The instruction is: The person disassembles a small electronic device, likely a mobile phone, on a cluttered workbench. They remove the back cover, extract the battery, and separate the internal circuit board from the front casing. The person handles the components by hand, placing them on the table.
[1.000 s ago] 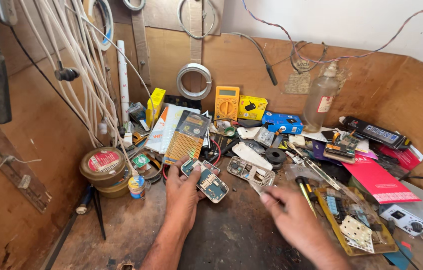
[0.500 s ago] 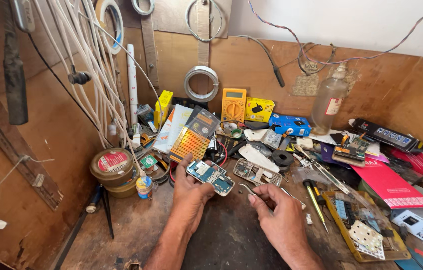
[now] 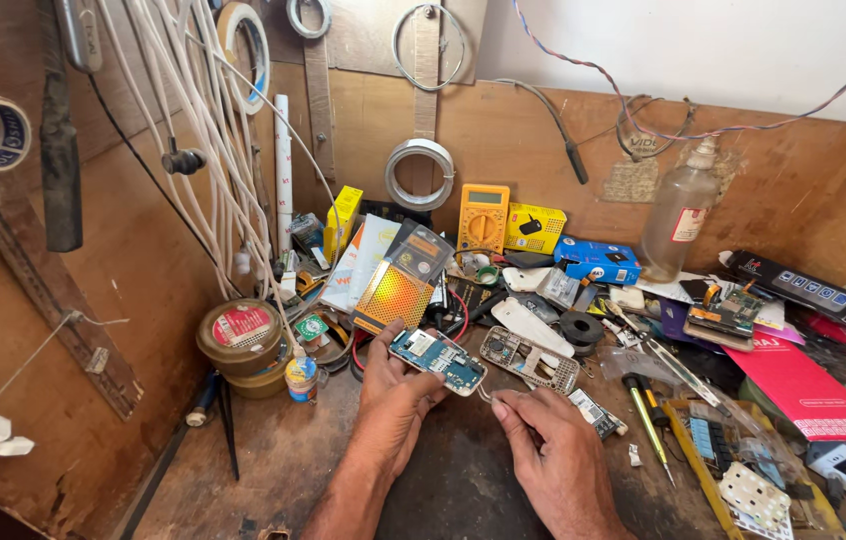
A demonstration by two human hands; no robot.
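Note:
My left hand [image 3: 393, 410] holds a small blue-green phone circuit board [image 3: 438, 361] by its near edge, tilted up over the dark bench. My right hand [image 3: 548, 450] is pinched on a thin metal tool whose tip [image 3: 484, 394] touches the board's lower right corner. A grey phone frame [image 3: 530, 359] lies just right of the board, with a white phone cover [image 3: 531, 327] behind it.
Clutter rings the hands: round tins [image 3: 240, 340] at left, a yellow multimeter [image 3: 483, 216] and a clear bottle [image 3: 676, 212] at the back, a screwdriver [image 3: 646, 408] and a red booklet [image 3: 801, 385] at right. White cables [image 3: 193, 130] hang down the left wall.
My right hand has moved left and closer to the board, bringing the thin tool to its corner. My left hand has lifted and tilted the board slightly. The view has shifted a little.

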